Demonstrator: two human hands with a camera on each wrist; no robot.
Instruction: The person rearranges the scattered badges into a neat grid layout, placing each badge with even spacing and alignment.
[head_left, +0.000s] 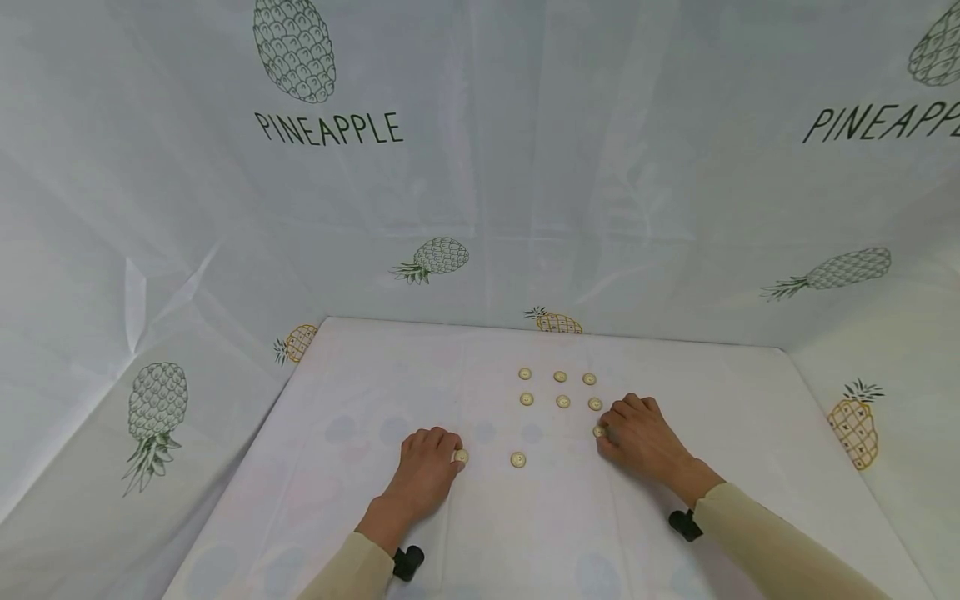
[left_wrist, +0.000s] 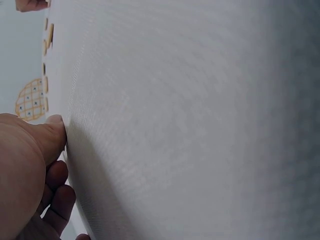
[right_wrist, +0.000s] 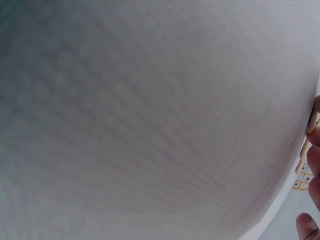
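Observation:
On the white cloth lie several round, pale wooden buttons with small marks at their centres. My left hand (head_left: 429,471) is at the left, thumb and fingertips pinching one button (head_left: 461,456) at its edge, low on the cloth. In the left wrist view the thumb (left_wrist: 55,131) and curled fingers show, but that button is hidden. Further right, my right hand (head_left: 643,437) pinches another button (head_left: 599,432) below the right end of two rows. A thin edge of a button (right_wrist: 313,120) shows at its fingers in the right wrist view. Between the hands lies a single button (head_left: 518,459).
Behind the hands, a far row includes a button (head_left: 560,377) in its middle; a nearer row has another button (head_left: 563,402). The cloth-covered table (head_left: 360,367) ends at a hanging white sheet (head_left: 525,167) printed with pineapples, which also rises on both sides.

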